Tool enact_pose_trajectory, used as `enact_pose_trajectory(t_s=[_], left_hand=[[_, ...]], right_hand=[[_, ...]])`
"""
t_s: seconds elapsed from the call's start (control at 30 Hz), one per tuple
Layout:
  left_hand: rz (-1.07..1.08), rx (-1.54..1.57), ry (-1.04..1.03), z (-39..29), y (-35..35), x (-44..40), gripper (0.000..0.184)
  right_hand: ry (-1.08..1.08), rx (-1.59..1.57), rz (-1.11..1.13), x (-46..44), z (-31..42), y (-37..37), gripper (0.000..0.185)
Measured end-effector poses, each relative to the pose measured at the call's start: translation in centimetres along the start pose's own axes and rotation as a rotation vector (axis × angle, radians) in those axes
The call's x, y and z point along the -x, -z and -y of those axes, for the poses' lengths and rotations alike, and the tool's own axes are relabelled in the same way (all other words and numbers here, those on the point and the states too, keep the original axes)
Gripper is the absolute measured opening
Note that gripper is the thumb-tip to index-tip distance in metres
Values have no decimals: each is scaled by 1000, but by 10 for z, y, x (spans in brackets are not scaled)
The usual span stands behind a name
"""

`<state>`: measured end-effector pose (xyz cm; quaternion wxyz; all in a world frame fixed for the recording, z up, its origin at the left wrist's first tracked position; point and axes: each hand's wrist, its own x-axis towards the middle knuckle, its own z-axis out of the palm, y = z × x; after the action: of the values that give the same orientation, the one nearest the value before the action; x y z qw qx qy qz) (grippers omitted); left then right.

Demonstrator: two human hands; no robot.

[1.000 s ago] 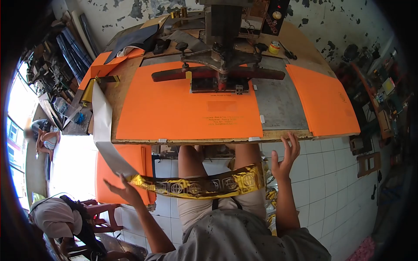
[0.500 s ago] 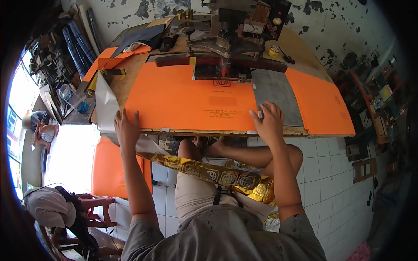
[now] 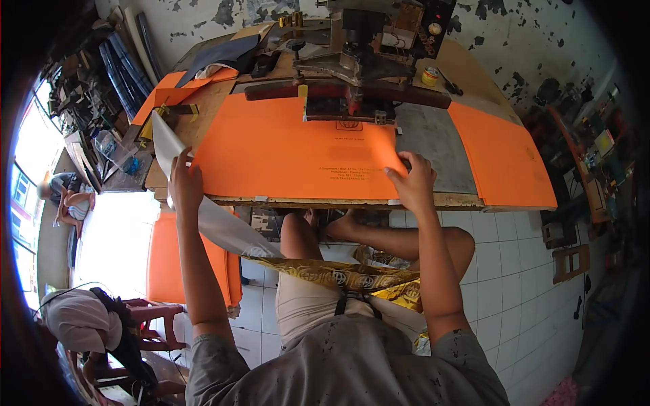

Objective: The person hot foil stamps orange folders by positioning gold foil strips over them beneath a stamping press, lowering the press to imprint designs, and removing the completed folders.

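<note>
A large orange sheet [image 3: 271, 149] lies on the bench under a stamping press [image 3: 352, 81], with a dark round emblem and small lines of print on it. My right hand [image 3: 414, 181] is closed on the sheet's right edge, which bows up slightly between thumb and fingers. At the sheet's left edge my left hand [image 3: 185, 181] has its fingers curled over a silvery foil strip [image 3: 233, 227]; the exact grip is partly hidden. From there the strip runs down across my lap, where its gold side [image 3: 338, 274] shows repeated emblem shapes.
More orange sheets [image 3: 504, 159] lie at the bench's right end, and a further orange stack [image 3: 186, 260] stands below left. A yellow tin [image 3: 430, 76] stands beside the press. A person in a light head covering [image 3: 81, 321] sits at lower left, another person [image 3: 68, 196] farther off.
The orange sheet's right edge has lifted and bent in my right hand. My left hand has shifted slightly left and up, and more silvery strip shows below it.
</note>
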<state>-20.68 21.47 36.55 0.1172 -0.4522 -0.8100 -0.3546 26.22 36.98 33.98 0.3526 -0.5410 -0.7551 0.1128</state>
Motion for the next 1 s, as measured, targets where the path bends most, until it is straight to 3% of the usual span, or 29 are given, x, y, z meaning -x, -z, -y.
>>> enact_pose_trajectory(t_s=[0.23, 0.4, 0.53, 0.63, 0.77, 0.87, 0.93, 1.0], left_hand=[[21, 258, -19, 10, 10, -32, 48], [-2, 382, -5, 6, 43, -21, 46], [72, 310, 76, 11, 71, 19, 43], [113, -89, 23, 12, 76, 48, 40], [148, -394, -36, -2, 78, 79, 43], [-94, -415, -172, -38, 56, 92, 42], [123, -65, -173, -85, 35, 104, 46], [349, 74, -320, -136, 10, 115, 50]], right_hand=[[-147, -705, 37, -23, 3, 12, 27], [-195, -682, 94, 0, 7, 45, 21], [-207, -735, 183, 46, 10, 65, 20], [-324, -548, 296, 75, 43, 95, 20], [-150, -674, 247, 109, 2, 74, 19], [-172, -625, 243, 117, -4, 74, 20], [-238, -598, 285, 120, -2, 76, 20], [-294, -583, 318, 123, -2, 76, 23]])
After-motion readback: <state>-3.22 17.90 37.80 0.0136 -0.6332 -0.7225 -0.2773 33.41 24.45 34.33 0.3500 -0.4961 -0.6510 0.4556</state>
